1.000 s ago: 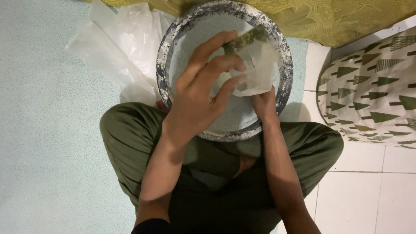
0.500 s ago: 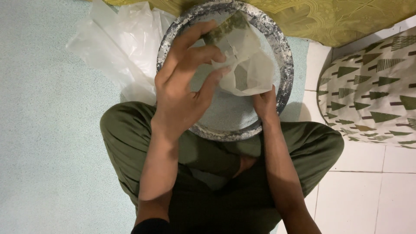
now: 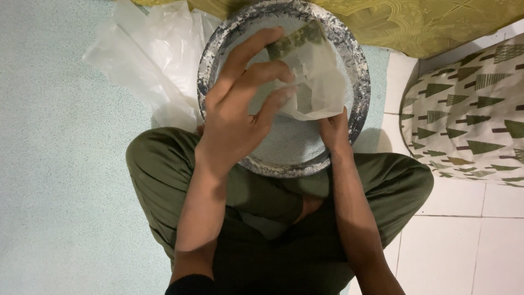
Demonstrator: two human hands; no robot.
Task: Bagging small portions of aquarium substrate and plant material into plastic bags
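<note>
A crumpled white paper wrapper [image 3: 316,82] is pinched over the round speckled metal basin [image 3: 357,104], left hand [image 3: 240,109] above-left, right hand [image 3: 334,131] gripping beneath.

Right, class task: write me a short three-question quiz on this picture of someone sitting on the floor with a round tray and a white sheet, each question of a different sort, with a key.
1. True or false: the white sheet lies flat on the floor, untouched.
2. Which hand holds the sheet's lower edge? A) left B) right C) neither
3. Fill in: the sheet is held over a round, speckled metal ______.

Key
1. False: both hands hold it up, the left hand with fingers spread on its upper part.
2. B.
3. Tray, resting in front of the crossed legs, beside clear plastic bags.
</note>
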